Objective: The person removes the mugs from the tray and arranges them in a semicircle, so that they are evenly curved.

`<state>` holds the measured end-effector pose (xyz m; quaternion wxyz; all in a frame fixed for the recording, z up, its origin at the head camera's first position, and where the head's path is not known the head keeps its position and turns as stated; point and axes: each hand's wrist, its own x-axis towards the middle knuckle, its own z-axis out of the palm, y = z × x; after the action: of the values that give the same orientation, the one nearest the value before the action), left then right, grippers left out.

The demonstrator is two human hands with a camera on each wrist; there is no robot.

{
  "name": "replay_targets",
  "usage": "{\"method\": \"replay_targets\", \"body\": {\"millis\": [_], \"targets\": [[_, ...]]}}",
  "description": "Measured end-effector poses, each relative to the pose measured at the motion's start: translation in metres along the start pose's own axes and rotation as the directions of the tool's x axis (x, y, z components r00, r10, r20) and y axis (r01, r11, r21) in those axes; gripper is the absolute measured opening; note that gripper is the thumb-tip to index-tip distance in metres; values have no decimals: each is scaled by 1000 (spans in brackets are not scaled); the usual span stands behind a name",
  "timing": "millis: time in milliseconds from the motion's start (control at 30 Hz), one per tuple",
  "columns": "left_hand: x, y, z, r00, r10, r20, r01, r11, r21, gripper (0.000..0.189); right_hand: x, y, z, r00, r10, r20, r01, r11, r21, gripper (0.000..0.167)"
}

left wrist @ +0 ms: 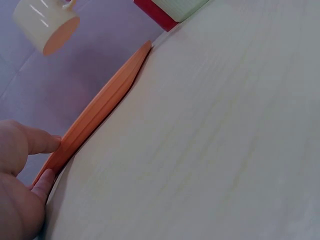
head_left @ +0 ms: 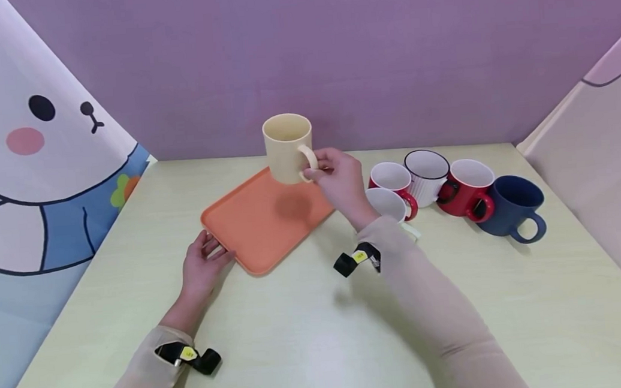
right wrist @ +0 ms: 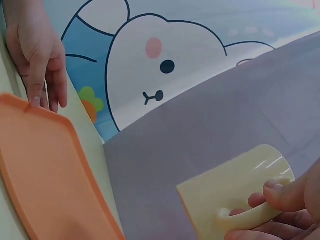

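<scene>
A cream mug point(head_left: 286, 153) hangs upright over the far part of an orange rectangular tray point(head_left: 253, 228), its shadow falling on the tray. My right hand point(head_left: 342, 183) pinches the mug's handle point(right wrist: 255, 216) between thumb and fingers. In the left wrist view the mug's base is well clear of the tray's rim. My left hand point(head_left: 203, 266) holds the tray at its near left side, with the thumb and fingertips point(left wrist: 47, 145) at the rim. The tray lies slanted on the table.
Right of the tray stand several mugs: a red one with white inside point(head_left: 390, 176), a dark-rimmed white one point(head_left: 427, 174), another red one point(head_left: 467, 189) and a dark blue one point(head_left: 514, 204). A pale mug point(head_left: 386, 204) is partly behind my right forearm. A purple wall point(head_left: 333, 54) rises behind.
</scene>
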<state>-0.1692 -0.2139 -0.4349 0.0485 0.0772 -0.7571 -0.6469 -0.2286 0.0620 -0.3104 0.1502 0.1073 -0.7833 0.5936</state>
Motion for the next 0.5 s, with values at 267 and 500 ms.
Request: {"method": "replay_targets", "body": {"millis": [267,500], "targets": [[-1,1,0,1000,0,3,0,1000,11,78,-4,-3,-29,1000,24,-13,-23,998,54,23],[-1,2,0,1000,1,3,-1,1000,22,77,-9,-5,-51,999,-9,-33,10,999,50,23]]}}
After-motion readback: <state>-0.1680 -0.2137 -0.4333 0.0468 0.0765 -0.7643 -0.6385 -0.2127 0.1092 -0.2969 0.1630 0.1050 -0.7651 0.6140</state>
